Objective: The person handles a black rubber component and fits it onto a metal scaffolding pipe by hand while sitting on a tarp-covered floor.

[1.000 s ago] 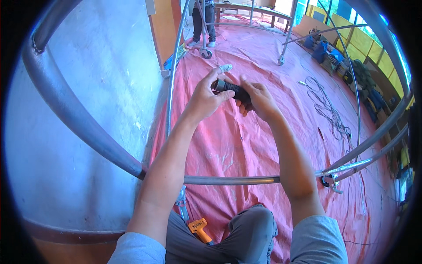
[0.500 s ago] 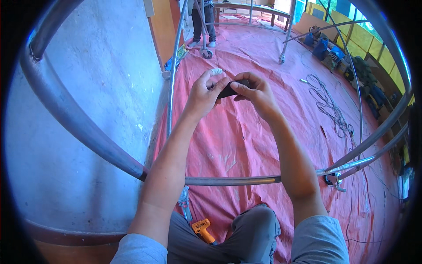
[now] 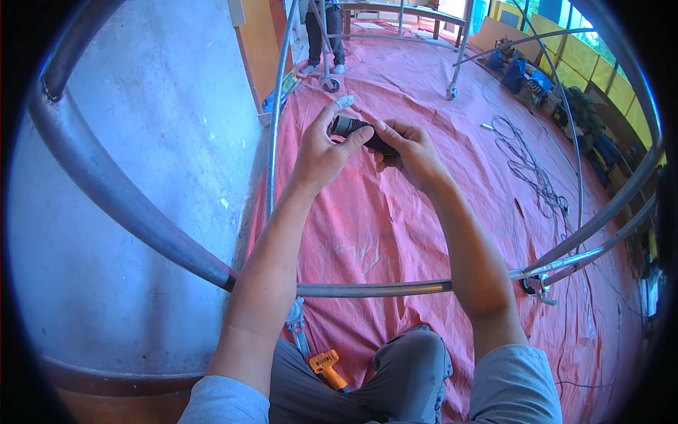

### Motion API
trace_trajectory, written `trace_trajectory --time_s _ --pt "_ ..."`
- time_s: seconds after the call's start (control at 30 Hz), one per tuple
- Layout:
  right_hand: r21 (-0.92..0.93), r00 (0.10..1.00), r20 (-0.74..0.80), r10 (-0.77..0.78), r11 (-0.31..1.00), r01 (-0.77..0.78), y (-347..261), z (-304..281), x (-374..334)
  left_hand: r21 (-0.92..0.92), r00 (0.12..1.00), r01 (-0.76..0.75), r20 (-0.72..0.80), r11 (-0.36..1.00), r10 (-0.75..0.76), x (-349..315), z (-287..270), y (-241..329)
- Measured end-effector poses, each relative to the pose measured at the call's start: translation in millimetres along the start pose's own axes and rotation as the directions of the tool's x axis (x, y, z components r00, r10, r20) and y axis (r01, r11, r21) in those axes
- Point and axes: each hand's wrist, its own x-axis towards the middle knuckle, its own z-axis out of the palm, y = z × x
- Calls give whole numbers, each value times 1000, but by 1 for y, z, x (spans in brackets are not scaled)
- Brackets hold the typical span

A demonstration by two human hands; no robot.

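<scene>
Out in front of me, both hands grip a small black, roughly cylindrical piece (image 3: 376,140) with a greyish, ring-like end at the left; its exact kind is not clear. My left hand (image 3: 321,145) has its thumb on the upper side of the piece and a white wrapping round one raised fingertip. The right end is held by my right hand (image 3: 409,152), thumb on top and fingers curled beneath, hiding part of it. An orange power drill (image 3: 325,366) lies low between my legs, touched by neither hand.
A horizontal metal tube (image 3: 374,290) crosses beneath my forearms, with curved scaffold tubes (image 3: 134,194) on both sides. A red tarp (image 3: 353,233) covers the floor. A coiled cable (image 3: 526,166) lies right. A person (image 3: 326,39) stands beyond, near a table (image 3: 402,10). A wall (image 3: 155,177) rises left.
The black piece has turned in my hands, so its greyish left end now shows. My left fingers have spread and risen slightly, and the right hand has shifted its hold.
</scene>
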Motion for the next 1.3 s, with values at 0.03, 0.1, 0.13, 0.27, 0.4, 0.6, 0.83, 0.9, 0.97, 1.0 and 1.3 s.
trace_trajectory --time_s 0.03,0.1,0.13,0.27,0.4,0.6,0.83,0.9,0.97,1.0,1.3 --pt "43 1000 0 -8 999 8 -1 3 0 34 999 31 -14 999 -30 0 -2 2" --pt "86 999 7 -44 995 43 2 0 1 83 999 31 -10 996 -30 1 -1 -1" --pt "109 998 10 -61 992 59 2 2 1 109 999 33 -8 994 -33 0 -2 -3" --pt "224 994 -43 -102 969 109 2 6 -1 134 999 -22 -26 991 26 -1 -3 -5" --pt "266 987 -41 -154 951 159 5 1 2 125 996 -77 -24 989 81 -3 0 0" --pt "253 989 3 -145 957 140 -3 10 -1 -44 998 -60 -15 997 60 -3 -3 -1" --pt "49 989 60 137 989 -140 -16 -8 -5 44 993 -114 29 993 113 -4 0 15" --pt "106 998 43 40 993 -45 -14 -7 -3 -48 991 -120 47 992 122 -4 4 14" --pt "156 999 47 -21 988 13 -10 -5 0 -78 994 -95 50 992 99 -4 4 15" --pt "175 998 60 -32 984 21 -8 -4 0 -65 997 -68 44 996 71 -5 2 16" --pt "192 994 75 -77 979 61 -1 4 -4 114 1000 -5 -15 993 7 2 -6 -4"
